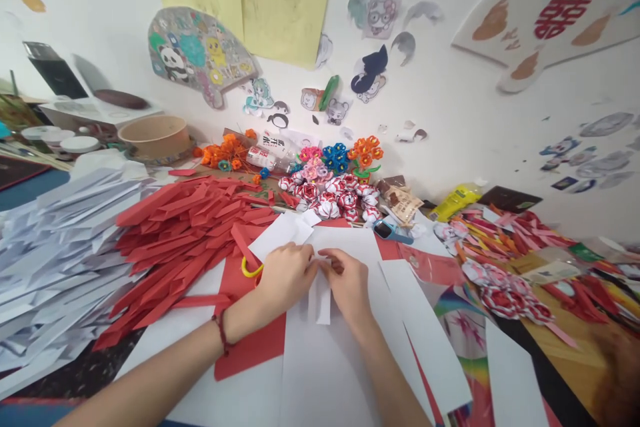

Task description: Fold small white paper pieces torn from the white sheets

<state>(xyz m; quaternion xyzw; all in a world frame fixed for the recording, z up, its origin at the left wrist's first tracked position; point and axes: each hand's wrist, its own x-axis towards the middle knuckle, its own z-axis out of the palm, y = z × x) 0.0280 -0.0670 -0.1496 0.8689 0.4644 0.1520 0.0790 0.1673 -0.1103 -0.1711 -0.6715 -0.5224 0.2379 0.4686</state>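
Note:
My left hand [287, 271] and my right hand [347, 280] meet over the white sheets, both with pinched fingers. Between them they hold a folded white paper strip [323, 305], whose lower end hangs down toward me. Its upper end is hidden by my fingers. Beneath lies a large sheet of white paper [333, 373]. Just left of my left hand shows the yellow handle [250, 269] of some tool, the rest covered. A smaller white paper piece [280, 235] lies behind my left hand, and red paper [260, 340] sits under my left forearm.
Heaps of white folded strips [60, 260] and red folded strips [185, 233] lie at left. Red-and-white paper flowers [330, 200] stand at the back, near a blue watch [393, 232]. Further right are a yellow bottle [457, 200] and more flowers [510, 293]. A decorated wall rises behind.

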